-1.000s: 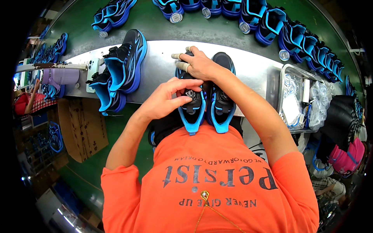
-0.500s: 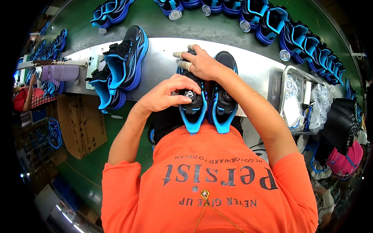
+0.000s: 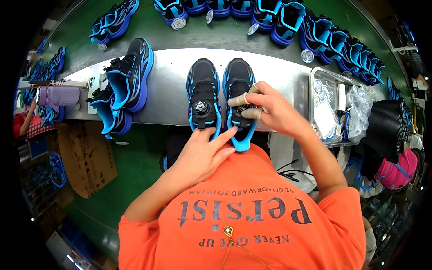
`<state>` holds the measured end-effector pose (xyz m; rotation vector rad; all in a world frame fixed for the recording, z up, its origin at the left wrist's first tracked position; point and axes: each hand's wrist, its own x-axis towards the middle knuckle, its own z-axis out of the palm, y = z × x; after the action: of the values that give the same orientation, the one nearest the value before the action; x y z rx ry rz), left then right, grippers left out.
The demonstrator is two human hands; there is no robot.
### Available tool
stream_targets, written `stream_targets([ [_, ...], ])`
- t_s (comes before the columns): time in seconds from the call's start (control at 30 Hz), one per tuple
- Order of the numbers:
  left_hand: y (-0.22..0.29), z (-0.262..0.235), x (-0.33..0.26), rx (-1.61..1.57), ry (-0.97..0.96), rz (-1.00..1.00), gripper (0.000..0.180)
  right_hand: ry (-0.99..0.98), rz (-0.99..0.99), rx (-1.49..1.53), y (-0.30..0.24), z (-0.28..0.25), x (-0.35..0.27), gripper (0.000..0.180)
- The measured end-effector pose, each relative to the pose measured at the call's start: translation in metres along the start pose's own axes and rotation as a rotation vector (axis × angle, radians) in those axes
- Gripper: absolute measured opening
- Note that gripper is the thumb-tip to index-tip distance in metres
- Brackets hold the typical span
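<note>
In the head view, left of the tray [image 3: 311, 92], we have the left shoe [image 3: 202, 74] and right shoe [image 3: 237, 74] partly on the bench [image 3: 171, 90]. Our left hand [image 3: 195, 157] spreads its fingers at their openings; our right hand [image 3: 279, 110] curls over the right shoe, gripping or not we cannot tell.

The left shoe [image 3: 202, 87] and right shoe [image 3: 237, 74] stand upright side by side, toes far, heels near. Both are black with bright blue collars; a round dial [image 3: 200, 106] tops the left one's tongue.
</note>
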<state>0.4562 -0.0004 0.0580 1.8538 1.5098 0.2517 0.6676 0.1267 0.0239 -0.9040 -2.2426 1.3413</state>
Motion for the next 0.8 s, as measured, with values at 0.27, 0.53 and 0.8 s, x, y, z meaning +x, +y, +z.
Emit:
stream_targets([
  [0.27, -0.01, 0.036, 0.034, 0.126, 0.198, 0.013, 0.023, 0.271, 0.063, -0.11, -0.015, 0.024, -0.003, 0.028],
  [0.53, -0.023, -0.014, 0.03, 0.192, 0.226, 0.013, 0.022, 0.189, 0.186, 0.182, 0.002, -0.045, 0.049, 0.028],
  [0.8, -0.049, 0.01, 0.038, 0.227, 0.201, 0.017, 0.024, 0.141, -0.209, -0.414, -0.011, -0.062, 0.226, 0.053],
])
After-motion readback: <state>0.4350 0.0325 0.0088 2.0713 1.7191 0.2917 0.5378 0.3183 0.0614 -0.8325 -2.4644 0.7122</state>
